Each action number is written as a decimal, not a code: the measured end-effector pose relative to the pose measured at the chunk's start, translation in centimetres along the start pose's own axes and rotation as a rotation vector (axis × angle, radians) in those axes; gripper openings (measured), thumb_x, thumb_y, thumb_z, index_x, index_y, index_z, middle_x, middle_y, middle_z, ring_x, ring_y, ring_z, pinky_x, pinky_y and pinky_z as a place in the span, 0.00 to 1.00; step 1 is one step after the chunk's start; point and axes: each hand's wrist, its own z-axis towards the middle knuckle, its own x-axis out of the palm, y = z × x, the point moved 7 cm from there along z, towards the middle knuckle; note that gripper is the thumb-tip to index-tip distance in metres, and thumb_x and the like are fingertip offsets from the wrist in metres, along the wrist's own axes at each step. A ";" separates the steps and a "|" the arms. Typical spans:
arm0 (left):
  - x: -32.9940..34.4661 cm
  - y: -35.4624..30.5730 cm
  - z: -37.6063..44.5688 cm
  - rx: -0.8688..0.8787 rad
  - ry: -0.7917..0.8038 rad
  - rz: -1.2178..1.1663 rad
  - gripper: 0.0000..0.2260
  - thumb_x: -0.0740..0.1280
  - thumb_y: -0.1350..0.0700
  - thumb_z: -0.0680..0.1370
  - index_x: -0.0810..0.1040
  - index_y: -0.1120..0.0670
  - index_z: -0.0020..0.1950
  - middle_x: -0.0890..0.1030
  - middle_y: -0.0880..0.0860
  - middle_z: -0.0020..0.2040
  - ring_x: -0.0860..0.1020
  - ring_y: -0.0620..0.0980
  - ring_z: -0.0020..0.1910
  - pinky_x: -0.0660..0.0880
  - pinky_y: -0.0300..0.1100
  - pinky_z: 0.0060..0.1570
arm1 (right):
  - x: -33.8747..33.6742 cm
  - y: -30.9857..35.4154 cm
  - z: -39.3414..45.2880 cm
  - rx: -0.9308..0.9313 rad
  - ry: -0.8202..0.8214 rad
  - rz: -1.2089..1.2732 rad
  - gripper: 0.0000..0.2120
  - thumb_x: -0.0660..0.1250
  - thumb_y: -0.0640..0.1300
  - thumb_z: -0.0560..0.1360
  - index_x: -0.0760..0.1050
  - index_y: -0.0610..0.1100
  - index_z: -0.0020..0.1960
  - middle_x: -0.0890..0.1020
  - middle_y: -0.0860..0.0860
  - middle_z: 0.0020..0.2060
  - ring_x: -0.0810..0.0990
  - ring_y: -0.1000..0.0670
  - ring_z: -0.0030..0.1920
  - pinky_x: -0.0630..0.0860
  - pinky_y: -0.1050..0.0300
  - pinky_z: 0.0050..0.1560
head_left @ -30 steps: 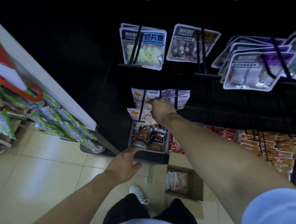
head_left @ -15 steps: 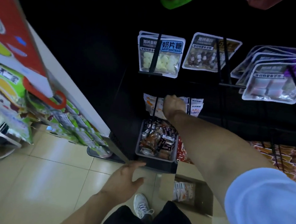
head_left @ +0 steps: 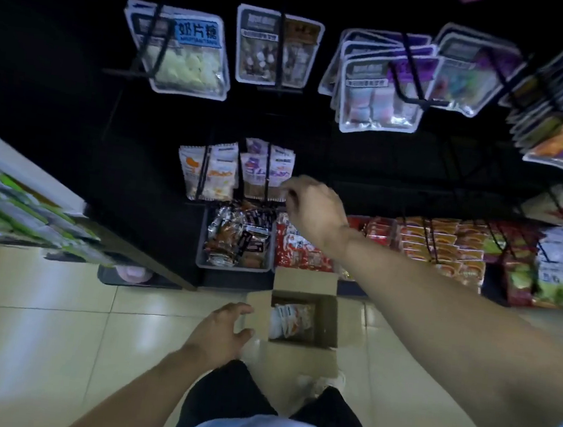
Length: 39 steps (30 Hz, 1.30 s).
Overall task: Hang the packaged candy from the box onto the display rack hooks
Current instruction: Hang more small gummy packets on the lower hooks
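The person stood over an open cardboard box (head_left: 328, 321) on the tiled floor (head_left: 38, 327), directly in front of a dark display rack (head_left: 346, 164). Inside the box lay a few white-and-orange candy packets (head_left: 292, 319), loosely piled toward its left side. The left hand (head_left: 219, 331) hovered at the box's left flap, fingers relaxed and slightly spread, thumb held apart toward the box, gripping nothing. The right hand (head_left: 311, 209) was raised in front of the rack's lower hook row, just right of the purple-and-white packets (head_left: 266, 174) hanging there; its fingers were curled downward, tips close together near the packets' lower right edge; whether they touched or pinched a packet could not be told from the blur. Left of the purple ones, white-and-orange packets (head_left: 208, 172) of the same look as those in the box hung on the neighbouring hook. Below that row sat a grey bin (head_left: 233, 266) of dark-wrapped snacks, with red packets (head_left: 299, 249) beside it on the right. The upper hooks carried larger clear-window bags; one with a blue label (head_left: 182, 52) hung at far left. A second shelf unit with green packages (head_left: 19, 208) stood at the left edge.
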 end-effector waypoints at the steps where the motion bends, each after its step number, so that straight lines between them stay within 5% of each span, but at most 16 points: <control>1: 1.2 -0.9 0.0 -0.003 0.008 -0.003 0.19 0.69 0.51 0.81 0.74 0.47 0.72 0.77 0.48 0.70 0.74 0.47 0.68 0.70 0.35 0.64 | -0.2 -1.2 -1.5 0.000 -0.007 0.034 0.15 0.60 0.43 0.82 0.79 0.50 0.66 0.82 0.49 0.62 0.84 0.45 0.55 0.81 0.47 0.55; 5: 6.1 -3.6 -0.4 -0.048 0.032 0.008 0.20 0.68 0.51 0.82 0.73 0.47 0.73 0.75 0.45 0.64 0.75 0.47 0.68 0.71 0.37 0.62 | 0.8 -5.7 -7.8 -0.044 -0.016 0.147 0.13 0.64 0.40 0.80 0.80 0.49 0.62 0.83 0.51 0.57 0.83 0.47 0.50 0.80 0.49 0.53; 9: 11.0 -4.5 -0.6 -0.084 0.067 0.036 0.20 0.68 0.48 0.81 0.73 0.46 0.74 0.76 0.48 0.72 0.74 0.47 0.70 0.73 0.40 0.65 | 4.3 -8.2 -13.3 -0.152 0.032 0.179 0.10 0.65 0.39 0.79 0.82 0.47 0.56 0.85 0.52 0.53 0.83 0.53 0.46 0.81 0.54 0.50; 14: 14.8 -3.7 -0.1 -0.064 0.147 0.163 0.22 0.67 0.49 0.82 0.71 0.48 0.76 0.73 0.49 0.75 0.74 0.50 0.71 0.72 0.41 0.67 | 15.7 -13.9 -19.6 0.145 0.698 -0.038 0.13 0.62 0.47 0.81 0.79 0.49 0.63 0.81 0.45 0.62 0.79 0.41 0.62 0.74 0.54 0.59; 16: 15.5 -2.7 0.3 -0.060 0.179 0.204 0.22 0.67 0.49 0.82 0.71 0.49 0.76 0.73 0.50 0.75 0.74 0.50 0.70 0.71 0.40 0.66 | 19.0 -15.6 -22.9 0.245 0.822 0.008 0.14 0.63 0.47 0.79 0.78 0.53 0.63 0.79 0.48 0.65 0.77 0.43 0.65 0.71 0.59 0.59; 25: 20.2 4.2 7.1 0.003 0.216 0.247 0.21 0.67 0.50 0.82 0.71 0.48 0.75 0.72 0.49 0.75 0.74 0.50 0.70 0.72 0.40 0.65 | 31.1 -20.4 -27.6 0.635 0.626 0.198 0.17 0.62 0.46 0.78 0.77 0.53 0.66 0.81 0.50 0.63 0.76 0.46 0.66 0.70 0.58 0.65; 30: 23.2 9.1 13.2 0.012 0.119 0.273 0.24 0.67 0.49 0.82 0.68 0.48 0.78 0.65 0.48 0.79 0.69 0.48 0.75 0.68 0.39 0.70 | 41.1 -24.6 -26.1 0.615 0.723 0.134 0.24 0.58 0.47 0.74 0.73 0.57 0.69 0.78 0.49 0.68 0.76 0.45 0.68 0.70 0.52 0.70; 35: 27.4 13.1 21.1 0.040 -0.004 0.305 0.35 0.68 0.48 0.80 0.54 0.48 0.83 0.49 0.52 0.85 0.49 0.54 0.84 0.60 0.49 0.80 | 50.9 -29.4 -19.5 0.496 0.741 0.146 0.25 0.60 0.40 0.78 0.67 0.50 0.75 0.74 0.42 0.71 0.75 0.38 0.69 0.74 0.46 0.68; 39: 30.6 15.7 26.7 0.061 0.034 0.510 0.51 0.67 0.40 0.79 0.26 0.50 0.79 0.24 0.55 0.79 0.27 0.57 0.80 0.39 0.52 0.82 | 60.1 -33.1 -14.6 0.443 0.736 0.128 0.22 0.58 0.49 0.84 0.66 0.49 0.77 0.69 0.44 0.76 0.70 0.41 0.73 0.67 0.54 0.72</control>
